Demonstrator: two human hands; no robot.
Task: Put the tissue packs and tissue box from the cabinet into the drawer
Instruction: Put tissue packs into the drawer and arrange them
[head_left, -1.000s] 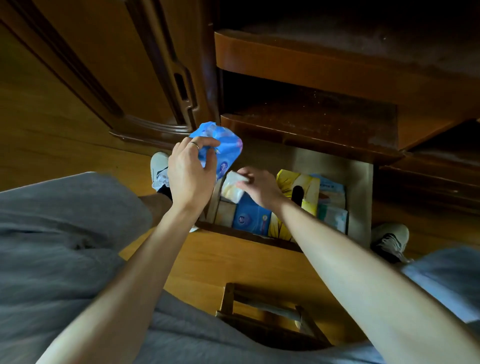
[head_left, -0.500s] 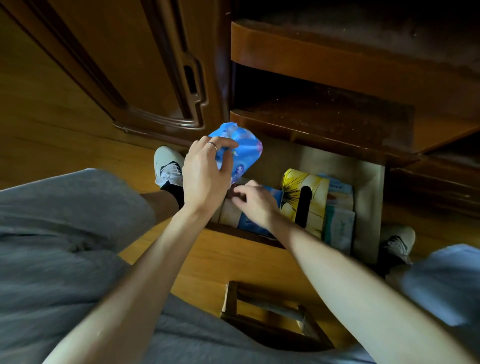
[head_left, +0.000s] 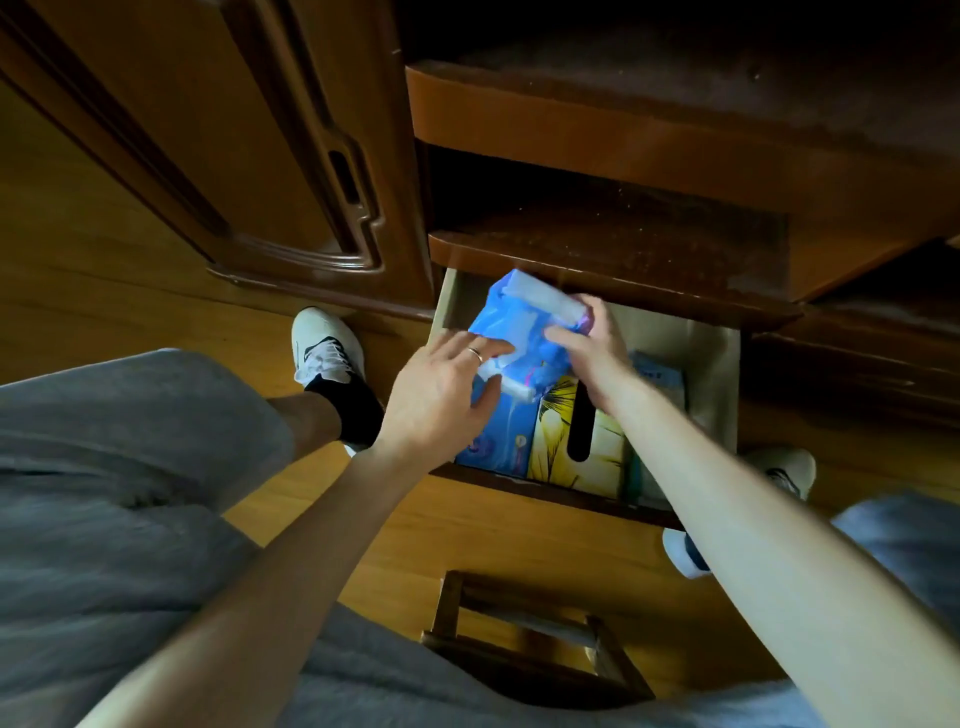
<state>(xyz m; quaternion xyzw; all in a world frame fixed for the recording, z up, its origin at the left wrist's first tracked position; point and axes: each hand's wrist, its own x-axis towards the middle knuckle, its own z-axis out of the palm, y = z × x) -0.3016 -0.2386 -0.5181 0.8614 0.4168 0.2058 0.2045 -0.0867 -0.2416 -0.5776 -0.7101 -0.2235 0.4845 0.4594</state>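
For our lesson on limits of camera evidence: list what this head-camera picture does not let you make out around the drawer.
- Upper cabinet shelf, head view: too dark to tell whether anything is left.
- Drawer floor: hidden by packs, tissue box and hands.
- Blue tissue pack: print blurred; left hand and right hand cover parts.
- Pale pack right of box: forearm covers most.

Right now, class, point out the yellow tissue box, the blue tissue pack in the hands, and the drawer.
yellow tissue box (head_left: 553, 436): head view, printed top face.
blue tissue pack (head_left: 524, 338): head view, middle of wrapper.
drawer (head_left: 719, 374): head view, right inner wall.
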